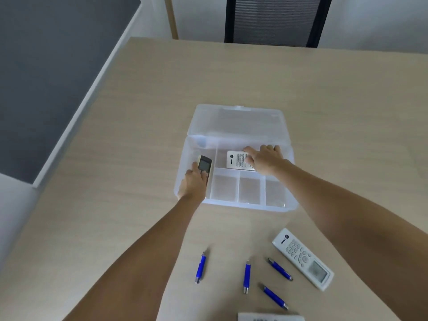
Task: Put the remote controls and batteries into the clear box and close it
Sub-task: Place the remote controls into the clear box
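Observation:
The clear box point(234, 206) lies open on the table, its lid point(238, 122) folded back behind it. My left hand point(193, 184) grips a small remote with a dark screen point(204, 163) over the box's left compartment. My right hand point(264, 159) rests on a white remote point(237, 159) lying in the box's back compartment. Another white remote point(303, 258) lies on the table at the near right. Several blue batteries lie in front, among them the left battery point(200, 268), the middle battery point(247, 276) and the right battery point(279, 268). A further remote's edge point(271, 317) shows at the bottom.
The box's three small front compartments point(249, 189) hold nothing. A dark mesh chair point(275, 19) stands past the table's far edge. The table's left edge point(76, 158) runs diagonally beside a grey floor.

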The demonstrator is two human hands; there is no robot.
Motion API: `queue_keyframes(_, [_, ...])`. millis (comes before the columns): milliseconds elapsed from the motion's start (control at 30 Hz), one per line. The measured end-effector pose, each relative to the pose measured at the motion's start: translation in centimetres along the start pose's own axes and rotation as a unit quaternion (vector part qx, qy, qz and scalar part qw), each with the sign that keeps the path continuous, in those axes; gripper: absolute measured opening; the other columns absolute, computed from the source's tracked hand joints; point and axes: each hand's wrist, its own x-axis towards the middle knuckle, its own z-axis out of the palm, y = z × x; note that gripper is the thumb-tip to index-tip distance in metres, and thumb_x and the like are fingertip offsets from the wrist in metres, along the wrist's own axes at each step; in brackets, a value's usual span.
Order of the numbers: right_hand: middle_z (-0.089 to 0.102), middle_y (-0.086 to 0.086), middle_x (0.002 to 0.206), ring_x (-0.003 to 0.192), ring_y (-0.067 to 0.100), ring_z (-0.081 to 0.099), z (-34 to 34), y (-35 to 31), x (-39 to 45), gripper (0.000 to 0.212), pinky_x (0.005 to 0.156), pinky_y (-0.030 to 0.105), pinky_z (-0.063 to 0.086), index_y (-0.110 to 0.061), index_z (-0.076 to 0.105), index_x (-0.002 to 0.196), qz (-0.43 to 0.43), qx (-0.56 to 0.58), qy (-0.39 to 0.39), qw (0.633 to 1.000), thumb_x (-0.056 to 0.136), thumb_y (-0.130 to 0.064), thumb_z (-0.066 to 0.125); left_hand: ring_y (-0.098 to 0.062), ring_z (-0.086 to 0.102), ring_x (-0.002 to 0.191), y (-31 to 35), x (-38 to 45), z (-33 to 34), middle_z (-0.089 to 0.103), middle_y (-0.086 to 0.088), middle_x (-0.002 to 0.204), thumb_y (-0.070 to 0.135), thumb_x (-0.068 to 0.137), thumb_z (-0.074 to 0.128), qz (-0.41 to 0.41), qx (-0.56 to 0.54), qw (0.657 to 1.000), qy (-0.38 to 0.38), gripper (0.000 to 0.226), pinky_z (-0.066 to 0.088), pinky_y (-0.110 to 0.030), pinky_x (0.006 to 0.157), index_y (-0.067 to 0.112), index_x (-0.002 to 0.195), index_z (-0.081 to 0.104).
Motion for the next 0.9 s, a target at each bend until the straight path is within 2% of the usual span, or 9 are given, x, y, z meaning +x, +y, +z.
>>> queue_keyframes(200, [0.041, 0.024, 0.135, 0.131, 0.04, 0.03, 2.4, -2.2, 2.5, 0.045, 0.11, 0.045, 0.023, -0.038, 0.036, 0.141, -0.022, 0.123, -0.077, 0.989, 0.096, -0.038, 0.032, -0.039, 0.061, 0.101, 0.0, 0.2, 0.5, 0.06, -0.016, 0.111, 0.035, 0.097, 0.04, -0.019, 0.053, 0.998, -0.027, 0.034, 0.049, -0.045, 0.074, 0.007, 0.112, 0.052])
queue_keyframes(333, [0.056, 0.025, 0.116, 0.12, 0.038, 0.044, 2.2, -2.5, 1.5, 0.032, 0.097, 0.04, 0.036, -0.008, 0.056, 0.116, -0.064, 0.195, -0.086, 0.975, 0.098, -0.021, 0.034, -0.035, 0.053, 0.114, 0.5, -0.3, 0.0, 0.051, -0.014, 0.12, 0.035, 0.098, 0.038, -0.045, 0.072, 0.996, -0.03, 0.041, 0.048, -0.047, 0.084, 0.004, 0.116, 0.058])
queue_keyframes(400, [0.048, 0.025, 0.128, 0.124, 0.037, 0.045, 1.3, -2.3, -0.2, 0.028, 0.098, 0.039, 0.037, -0.006, 0.056, 0.113, -0.078, 0.228, -0.073, 0.968, 0.098, -0.02, 0.036, -0.035, 0.05, 0.116, 0.4, -0.6, -0.3, 0.048, -0.016, 0.124, 0.029, 0.097, 0.04, -0.009, 0.047, 0.999, -0.009, 0.038, 0.048, -0.047, 0.082, 0.002, 0.119, 0.055])
queue_keyframes(500, [0.042, 0.022, 0.14, 0.129, 0.031, 0.044, 0.6, -0.6, -4.5, 0.04, 0.107, 0.036, 0.033, -0.011, 0.049, 0.135, -0.092, 0.258, 0.03, 0.961, 0.096, -0.022, 0.046, -0.034, 0.047, 0.121, -0.4, -1.6, -0.6, 0.041, -0.016, 0.137, 0.017, 0.093, 0.048, 0.124, -0.053, 0.99, 0.05, 0.045, 0.052, -0.046, 0.086, 0.005, 0.137, 0.042])
queue_keyframes(567, [0.061, 0.019, 0.111, 0.098, 0.033, 0.061, 1.1, 1.7, -8.7, 0.028, 0.09, 0.036, 0.045, -0.009, 0.062, 0.118, -0.099, 0.274, 0.157, 0.944, 0.092, -0.015, 0.052, -0.032, 0.049, 0.119, -1.0, -3.5, -0.6, 0.042, -0.014, 0.136, 0.015, 0.09, 0.052, 0.216, -0.078, 0.969, 0.086, 0.048, 0.052, -0.044, 0.089, 0.007, 0.137, 0.043])
queue_keyframes(633, [0.064, 0.012, 0.082, 0.065, 0.024, 0.057, 2.9, 4.0, -13.7, 0.014, 0.069, 0.031, 0.047, -0.008, 0.067, 0.092, -0.092, 0.268, 0.235, 0.93, 0.088, -0.008, 0.054, -0.029, 0.05, 0.117, -1.6, -6.3, -0.4, 0.049, -0.012, 0.13, 0.017, 0.089, 0.054, 0.283, -0.07, 0.952, 0.093, 0.041, 0.05, -0.043, 0.093, 0.009, 0.13, 0.051])
queue_keyframes(733, [0.063, 0.012, 0.082, 0.064, 0.019, 0.048, 8.1, 6.5, -20.2, 0.014, 0.066, 0.031, 0.043, -0.01, 0.063, 0.09, -0.012, 0.249, 0.136, 0.959, 0.087, -0.018, 0.052, -0.023, 0.055, 0.109, -2.8, -11.2, 0.7, 0.06, -0.006, 0.116, 0.023, 0.09, 0.054, 0.368, -0.02, 0.929, 0.02, 0.029, 0.049, -0.036, 0.093, 0.013, 0.116, 0.063])
queue_keyframes(833, [0.057, 0.015, 0.116, 0.096, 0.027, 0.048, 13.7, 7.5, -24.0, 0.063, 0.092, 0.04, 0.045, -0.012, 0.053, 0.123, 0.065, 0.175, -0.043, 0.982, 0.076, -0.054, 0.05, -0.023, 0.06, 0.092, -3.3, -16.1, 2.6, 0.066, -0.003, 0.1, 0.025, 0.09, 0.051, 0.445, 0.009, 0.89, -0.095, 0.023, 0.051, -0.038, 0.082, 0.015, 0.101, 0.068])
queue_keyframes(900, [0.044, 0.017, 0.13, 0.116, 0.035, 0.043, 15.6, 7.3, -25.6, 0.078, 0.102, 0.043, 0.041, -0.011, 0.04, 0.136, 0.094, 0.181, -0.063, 0.977, 0.074, -0.051, 0.066, -0.025, 0.061, 0.095, -2.7, -19.1, 4.1, 0.066, -0.005, 0.099, 0.026, 0.092, 0.049, 0.438, 0.061, 0.87, -0.218, 0.023, 0.051, -0.038, 0.079, 0.013, 0.101, 0.067])
